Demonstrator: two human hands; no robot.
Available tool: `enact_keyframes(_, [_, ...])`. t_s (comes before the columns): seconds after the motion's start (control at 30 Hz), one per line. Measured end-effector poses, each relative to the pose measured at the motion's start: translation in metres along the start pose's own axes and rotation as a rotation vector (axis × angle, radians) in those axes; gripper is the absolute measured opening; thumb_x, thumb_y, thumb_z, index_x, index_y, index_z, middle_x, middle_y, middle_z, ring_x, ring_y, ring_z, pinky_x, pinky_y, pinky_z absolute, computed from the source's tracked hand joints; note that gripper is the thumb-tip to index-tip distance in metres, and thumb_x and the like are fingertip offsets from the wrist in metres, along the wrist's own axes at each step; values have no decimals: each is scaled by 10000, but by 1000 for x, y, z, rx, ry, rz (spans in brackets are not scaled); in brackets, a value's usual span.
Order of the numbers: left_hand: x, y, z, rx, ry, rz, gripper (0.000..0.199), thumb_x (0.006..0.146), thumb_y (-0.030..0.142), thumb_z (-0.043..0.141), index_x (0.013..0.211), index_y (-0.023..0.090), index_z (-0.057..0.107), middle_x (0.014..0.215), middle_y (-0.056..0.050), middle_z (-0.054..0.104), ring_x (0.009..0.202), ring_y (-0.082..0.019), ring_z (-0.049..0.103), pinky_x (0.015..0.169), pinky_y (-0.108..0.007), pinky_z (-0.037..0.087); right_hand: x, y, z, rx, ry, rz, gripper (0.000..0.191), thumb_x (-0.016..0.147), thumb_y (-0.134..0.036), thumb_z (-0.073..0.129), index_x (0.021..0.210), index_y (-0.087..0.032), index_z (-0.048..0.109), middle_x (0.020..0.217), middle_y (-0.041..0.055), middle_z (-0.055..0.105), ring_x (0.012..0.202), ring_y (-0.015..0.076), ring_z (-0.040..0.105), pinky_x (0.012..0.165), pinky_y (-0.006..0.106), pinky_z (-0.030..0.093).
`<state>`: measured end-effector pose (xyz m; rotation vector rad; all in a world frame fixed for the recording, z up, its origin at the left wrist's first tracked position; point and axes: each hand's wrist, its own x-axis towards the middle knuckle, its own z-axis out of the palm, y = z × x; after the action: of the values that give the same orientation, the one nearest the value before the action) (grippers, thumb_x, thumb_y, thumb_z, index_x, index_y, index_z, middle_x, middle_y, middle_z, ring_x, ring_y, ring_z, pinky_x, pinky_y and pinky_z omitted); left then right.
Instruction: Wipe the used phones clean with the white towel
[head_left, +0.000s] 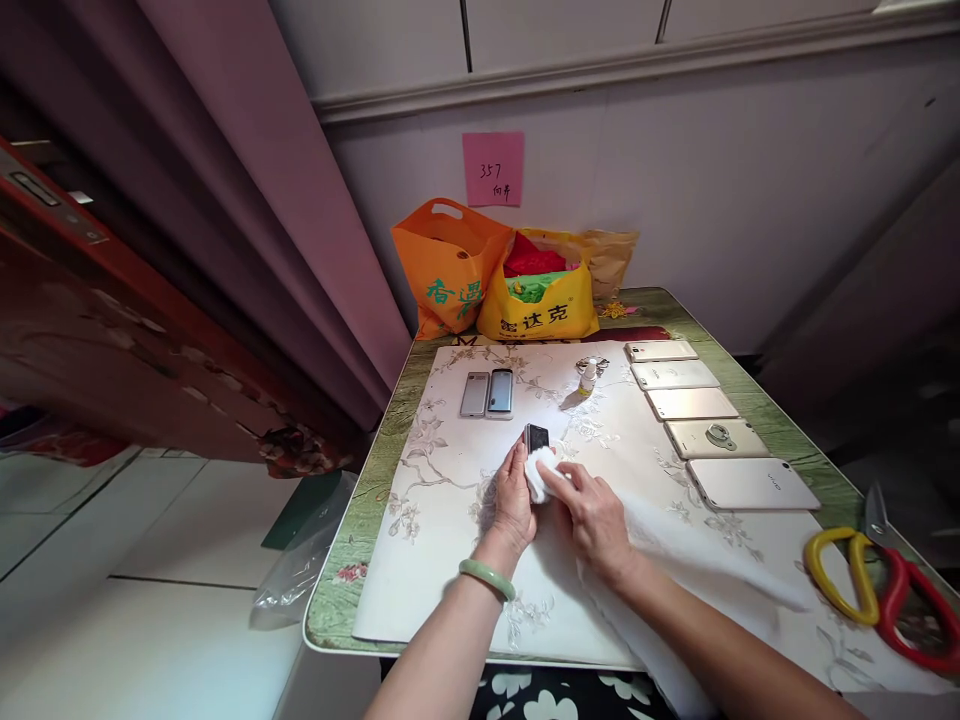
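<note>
Near the middle of the table, my left hand (514, 500) is wrapped round a small dark phone (537, 437), whose upper end points away from me. My right hand (596, 515) pinches a white cloth (541, 477) against the phone's lower part, which the cloth hides. More white cloth trails from under my right forearm toward the right. Beyond the phone, to the left, two small phones (475, 394) (500, 391) lie side by side. A small spray bottle (588, 378) stands upright farther back.
Several phones (752, 484) lie in a column at the right. Red and yellow scissors (862, 570) rest at the right corner. An orange bag (450, 265) and a yellow bag (540, 315) stand at the back of the table (337, 590).
</note>
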<state>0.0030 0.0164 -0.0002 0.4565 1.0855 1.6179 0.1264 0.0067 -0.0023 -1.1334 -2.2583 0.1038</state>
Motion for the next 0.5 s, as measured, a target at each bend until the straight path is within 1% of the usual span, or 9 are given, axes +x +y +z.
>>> enact_keyframes(0.07, [3, -5, -2, -26, -8, 15, 385, 854, 497, 678, 1149, 252, 716, 1298, -69, 689, 1273, -245, 583, 1091, -381, 431, 24, 9, 7, -27, 8, 80, 451, 939, -126, 463, 1340, -250, 628, 1103, 78, 650, 771, 183, 577, 685, 301, 397])
enact_keyframes(0.13, [6, -10, -5, -18, -28, 48, 380, 868, 472, 671, 1180, 259, 709, 1361, -70, 653, 1325, -246, 542, 1133, -388, 389, 46, 17, 13, -49, -12, 161, 460, 921, -124, 483, 1325, -276, 641, 1079, 57, 655, 728, 171, 562, 669, 294, 391])
enact_keyframes(0.2, [7, -13, -7, -4, -41, 74, 381, 881, 462, 660, 1201, 260, 702, 1393, -73, 631, 1345, -244, 526, 1151, -385, 367, 58, 22, 16, -61, -34, 208, 466, 912, -123, 492, 1314, -299, 649, 1074, 44, 654, 709, 162, 552, 657, 288, 387])
enact_keyframes(0.23, [7, -13, -7, 3, -39, 82, 381, 885, 462, 656, 1207, 262, 699, 1403, -73, 623, 1348, -241, 522, 1154, -380, 362, 59, 23, 16, -62, -40, 213, 464, 915, -127, 490, 1315, -303, 649, 1081, 43, 651, 710, 162, 552, 654, 286, 388])
enact_keyframes(0.3, [5, -13, -7, 13, -18, 82, 378, 887, 469, 652, 1203, 266, 699, 1401, -70, 625, 1342, -235, 527, 1145, -367, 369, 50, 21, 14, -59, -37, 186, 460, 935, -140, 473, 1335, -298, 636, 1110, 54, 642, 726, 166, 556, 663, 290, 399])
enact_keyframes(0.37, [3, -10, -6, 3, 19, 66, 369, 877, 481, 660, 1167, 259, 709, 1354, -72, 657, 1297, -236, 564, 1114, -365, 401, 30, 16, 9, -50, -24, 123, 457, 959, -153, 450, 1364, -285, 616, 1140, 72, 629, 753, 177, 560, 693, 301, 415])
enact_keyframes(0.43, [0, -6, -5, -26, 39, 26, 360, 857, 498, 674, 1093, 232, 725, 1250, -83, 711, 1202, -248, 625, 1057, -375, 452, 5, 8, 2, -27, -18, 42, 467, 965, -151, 435, 1387, -269, 595, 1166, 88, 617, 787, 189, 564, 720, 311, 423])
enact_keyframes(0.5, [-2, -2, -4, -37, 31, -13, 368, 834, 511, 690, 1018, 196, 737, 1126, -96, 751, 1093, -261, 674, 987, -384, 499, -16, 1, -5, -1, -24, -44, 498, 955, -130, 426, 1417, -252, 565, 1178, 101, 613, 821, 198, 568, 728, 313, 417])
